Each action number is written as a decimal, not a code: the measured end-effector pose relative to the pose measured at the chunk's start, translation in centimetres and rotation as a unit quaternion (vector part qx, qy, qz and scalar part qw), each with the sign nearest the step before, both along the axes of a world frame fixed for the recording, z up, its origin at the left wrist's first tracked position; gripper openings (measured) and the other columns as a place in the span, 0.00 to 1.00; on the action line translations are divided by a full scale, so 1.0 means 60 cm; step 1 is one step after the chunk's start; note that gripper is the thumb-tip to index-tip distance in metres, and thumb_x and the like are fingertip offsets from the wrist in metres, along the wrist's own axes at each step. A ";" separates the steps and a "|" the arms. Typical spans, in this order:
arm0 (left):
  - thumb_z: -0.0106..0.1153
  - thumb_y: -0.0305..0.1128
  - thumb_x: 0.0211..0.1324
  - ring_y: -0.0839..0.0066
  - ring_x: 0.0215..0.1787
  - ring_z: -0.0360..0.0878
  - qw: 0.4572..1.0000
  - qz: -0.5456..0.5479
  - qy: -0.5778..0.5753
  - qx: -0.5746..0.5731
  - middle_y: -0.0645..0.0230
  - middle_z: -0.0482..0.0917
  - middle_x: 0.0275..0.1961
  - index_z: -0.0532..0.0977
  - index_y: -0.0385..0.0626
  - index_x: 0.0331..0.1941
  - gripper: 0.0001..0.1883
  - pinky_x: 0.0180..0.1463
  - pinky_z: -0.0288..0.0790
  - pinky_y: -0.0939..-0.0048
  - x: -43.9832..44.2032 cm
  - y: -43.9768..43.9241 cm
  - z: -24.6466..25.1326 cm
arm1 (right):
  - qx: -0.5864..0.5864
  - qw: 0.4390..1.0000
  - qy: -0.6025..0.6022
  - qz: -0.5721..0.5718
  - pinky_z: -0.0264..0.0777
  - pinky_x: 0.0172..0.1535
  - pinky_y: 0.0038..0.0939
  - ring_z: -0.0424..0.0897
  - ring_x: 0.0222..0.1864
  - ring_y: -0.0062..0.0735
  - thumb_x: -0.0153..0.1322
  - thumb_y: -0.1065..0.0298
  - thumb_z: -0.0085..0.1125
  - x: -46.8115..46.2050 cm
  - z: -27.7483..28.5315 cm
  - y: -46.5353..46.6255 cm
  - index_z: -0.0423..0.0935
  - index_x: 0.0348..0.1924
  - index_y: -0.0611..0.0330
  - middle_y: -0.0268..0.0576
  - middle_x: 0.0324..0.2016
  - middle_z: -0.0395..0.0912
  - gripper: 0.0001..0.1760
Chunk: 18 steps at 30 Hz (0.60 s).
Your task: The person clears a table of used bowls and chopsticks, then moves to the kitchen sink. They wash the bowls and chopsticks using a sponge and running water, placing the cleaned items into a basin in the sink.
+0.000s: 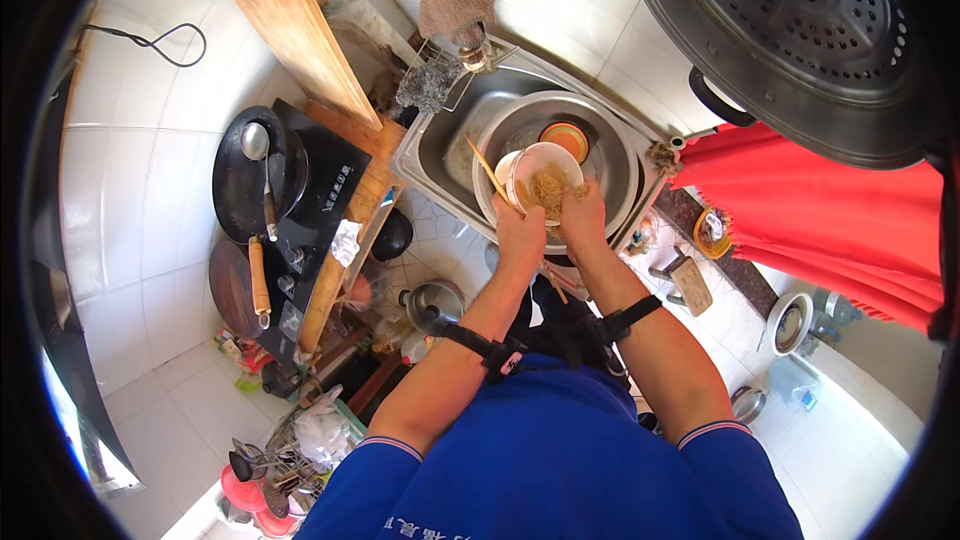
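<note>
A white bowl [525,165] is tilted over a round metal basin [630,187], with a yellowish-brown stringy mass [549,193] inside it. My left hand [520,232] grips the bowl's near left side, along with a pair of wooden chopsticks [486,167] that point up and left. My right hand [583,217] is at the bowl's right rim, its thumb side against the stringy mass. I cannot tell whether that mass is a loofah scrubber or food. Behind the bowl, an orange and green round dish [565,142] lies in the basin. Another pale bowl [505,167] shows partly behind the white one.
The basin stands in a steel sink [435,146]. Steel wool [429,84] sits on a wire rack at its back left corner. To the left are a cutting board [307,52], a black wok [244,165] and a ladle [256,142]. A large steamer pot [787,52] juts in at upper right.
</note>
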<state>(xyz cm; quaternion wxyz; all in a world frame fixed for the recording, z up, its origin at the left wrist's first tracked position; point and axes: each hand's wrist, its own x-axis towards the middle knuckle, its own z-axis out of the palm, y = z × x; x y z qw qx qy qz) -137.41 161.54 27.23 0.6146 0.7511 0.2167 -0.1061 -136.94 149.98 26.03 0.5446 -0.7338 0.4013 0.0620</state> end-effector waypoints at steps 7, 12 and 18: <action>0.55 0.32 0.61 0.73 0.26 0.76 0.972 -0.119 0.182 -0.093 0.60 0.77 0.38 0.66 0.38 0.59 0.23 0.26 0.70 0.67 0.039 0.047 0.023 | -0.101 0.963 -0.142 0.204 0.71 0.63 0.47 0.79 0.61 0.59 0.74 0.68 0.61 0.033 0.010 -0.062 0.74 0.62 0.63 0.62 0.56 0.80 0.24; 0.56 0.33 0.60 0.56 0.38 0.84 0.996 -0.051 -0.004 0.077 0.47 0.80 0.41 0.66 0.32 0.56 0.23 0.40 0.78 0.56 0.008 0.006 0.016 | -0.012 1.000 -0.011 0.027 0.71 0.63 0.49 0.78 0.61 0.62 0.73 0.69 0.62 0.003 0.014 -0.010 0.75 0.62 0.61 0.61 0.55 0.81 0.24; 0.56 0.33 0.59 0.34 0.52 0.82 0.971 -0.139 0.189 -0.045 0.33 0.81 0.50 0.64 0.31 0.59 0.27 0.58 0.74 0.47 0.027 0.047 0.012 | -0.093 0.955 -0.187 0.210 0.71 0.63 0.47 0.78 0.61 0.61 0.73 0.69 0.60 0.020 0.001 -0.062 0.72 0.64 0.63 0.62 0.57 0.80 0.26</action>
